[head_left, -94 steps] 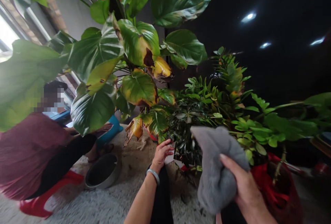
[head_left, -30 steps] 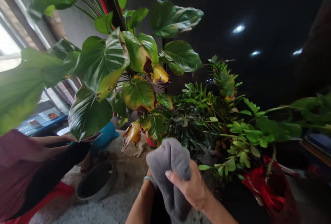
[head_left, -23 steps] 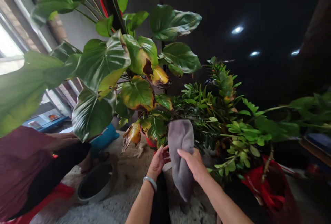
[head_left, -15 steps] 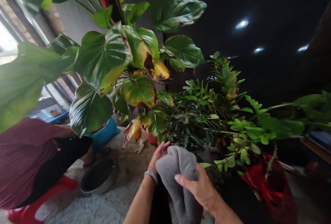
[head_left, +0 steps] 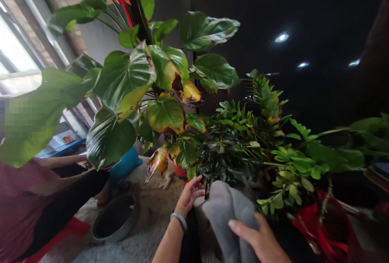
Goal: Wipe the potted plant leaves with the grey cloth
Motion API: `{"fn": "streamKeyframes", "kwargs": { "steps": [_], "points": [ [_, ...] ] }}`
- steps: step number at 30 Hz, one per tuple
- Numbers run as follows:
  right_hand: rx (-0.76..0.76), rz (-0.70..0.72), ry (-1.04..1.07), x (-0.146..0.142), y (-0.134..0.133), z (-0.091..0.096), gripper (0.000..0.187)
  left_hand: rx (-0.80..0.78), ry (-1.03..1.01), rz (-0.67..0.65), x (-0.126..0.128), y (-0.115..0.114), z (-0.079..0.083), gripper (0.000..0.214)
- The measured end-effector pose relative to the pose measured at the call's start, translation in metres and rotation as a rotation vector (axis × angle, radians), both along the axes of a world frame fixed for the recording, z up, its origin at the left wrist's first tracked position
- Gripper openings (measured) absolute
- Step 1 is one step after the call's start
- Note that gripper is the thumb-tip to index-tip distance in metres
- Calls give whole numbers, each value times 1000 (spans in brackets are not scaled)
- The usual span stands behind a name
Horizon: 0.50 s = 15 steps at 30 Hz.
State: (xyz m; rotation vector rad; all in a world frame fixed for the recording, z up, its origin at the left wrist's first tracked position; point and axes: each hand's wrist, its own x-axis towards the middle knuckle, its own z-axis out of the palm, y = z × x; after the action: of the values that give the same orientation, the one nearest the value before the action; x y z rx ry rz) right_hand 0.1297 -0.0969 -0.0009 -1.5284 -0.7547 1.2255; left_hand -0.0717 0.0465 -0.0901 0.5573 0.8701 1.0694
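Surroundings: lg. green plant [head_left: 127, 78] occupies upper centre & L; several lower lvs. yellowed w/ brown edges. One withered leaf [head_left: 159, 161] hangs above & just L of wearer's L hand [head_left: 190, 194]. Dark bushy plant [head_left: 221, 149] stands directly ahead of both hands, dense, obstructs view behind. Red bag [head_left: 308, 218] at R, stem rising from it, branches spread above. Dark wall [head_left: 304, 20] at rear, 3 bright spots on it.

Far L: second person [head_left: 18, 202] in maroon top, low over red stool [head_left: 63, 234], partly screened by lg. leaf. Grey basin [head_left: 123, 230] on floor [head_left: 91, 251] between that person & wearer; interior dark, contents n/clear. Blue container [head_left: 129, 163] behind basin.

L hand: fingers slightly apart, loosely curled, at edge of dark foliage; contact w/ lvs. can't be confirmed. Pale bracelet [head_left: 181, 219] on wrist.

R hand [head_left: 258, 234]: thumb pressed on near face of grey cloth [head_left: 225, 210], pinching it; other fingers mostly hidden, position can't tell.

Cloth: approx. centre-low, just R of L hand, in front of dark plant. Plain grey, soft, thick, bunched; lengthwise fold down middle, rounded top, lower end cut off by frame edge.
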Motion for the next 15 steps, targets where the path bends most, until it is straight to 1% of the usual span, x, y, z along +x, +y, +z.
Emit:
{"fn": "streamKeyframes", "kwargs": {
  "steps": [1,2,4,5,6,7,8,10,12,14,15],
  "points": [
    [-20,-56,68,10,4,14,45,2,-7,-5,0,-1,2,32],
    [25,-117,154,20,10,30,52,0,-14,-6,1,-1,3,30],
    [216,-295,278,34,31,61,60,-4,-23,-10,2,-2,6,26],
    [296,-367,322,38,42,72,59,-2,-23,-15,3,-2,7,25],
    [334,-406,359,39,51,78,55,1,-21,-20,4,-2,8,24],
    [321,-402,397,37,59,79,48,5,-16,-23,4,-2,8,24],
    [256,-359,441,33,63,74,39,9,-13,-22,5,-2,7,25],
    [37,-211,522,20,59,52,25,11,-10,-3,5,-2,6,28],
    [-151,-63,547,9,42,21,27,15,-13,13,5,-2,3,32],
    [-173,9,471,6,19,-5,29,25,-9,18,4,-2,1,34],
    [-147,20,403,9,10,-12,28,32,-5,18,3,-2,1,35]
  ]
}}
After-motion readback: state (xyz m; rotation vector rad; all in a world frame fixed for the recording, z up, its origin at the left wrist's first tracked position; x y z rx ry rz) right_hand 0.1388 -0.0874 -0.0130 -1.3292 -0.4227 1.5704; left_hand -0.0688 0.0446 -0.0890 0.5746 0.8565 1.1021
